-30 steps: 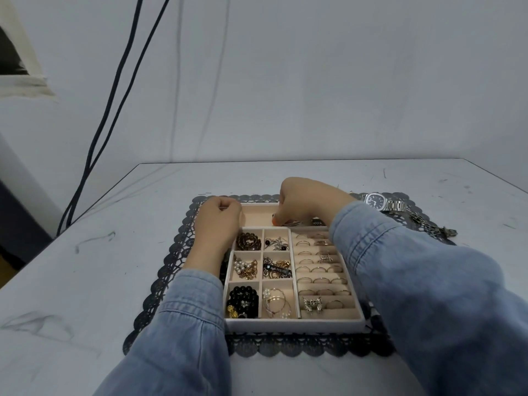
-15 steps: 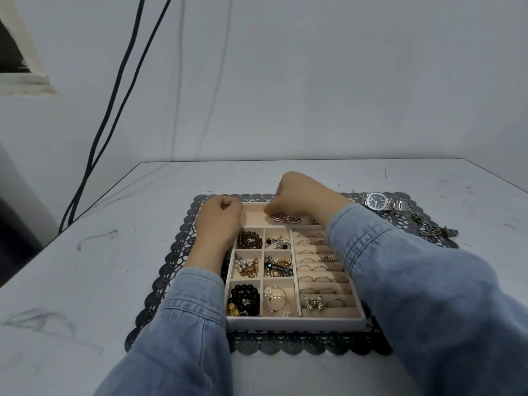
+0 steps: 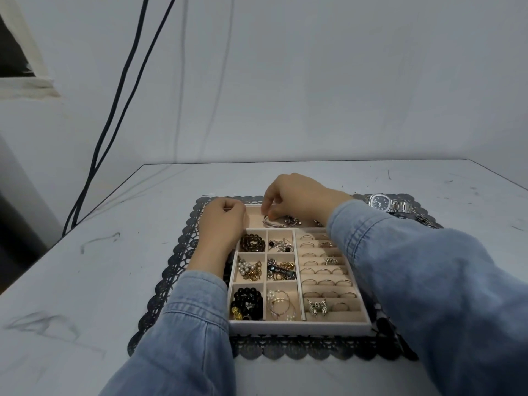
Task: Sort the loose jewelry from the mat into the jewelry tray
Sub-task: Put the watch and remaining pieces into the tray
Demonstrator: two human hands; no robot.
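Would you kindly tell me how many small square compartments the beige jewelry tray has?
6, in two columns of three on the left of the beige jewelry tray: a far pair, a middle pair, a near pair. None appears hidden.

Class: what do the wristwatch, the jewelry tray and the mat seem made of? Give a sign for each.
The wristwatch: polished silver-coloured metal, likely steel; its link band glints. The jewelry tray: matt beige lining, soft-looking, perhaps velvet. The mat: dark openwork with scalloped edge, maybe plastic or felt.
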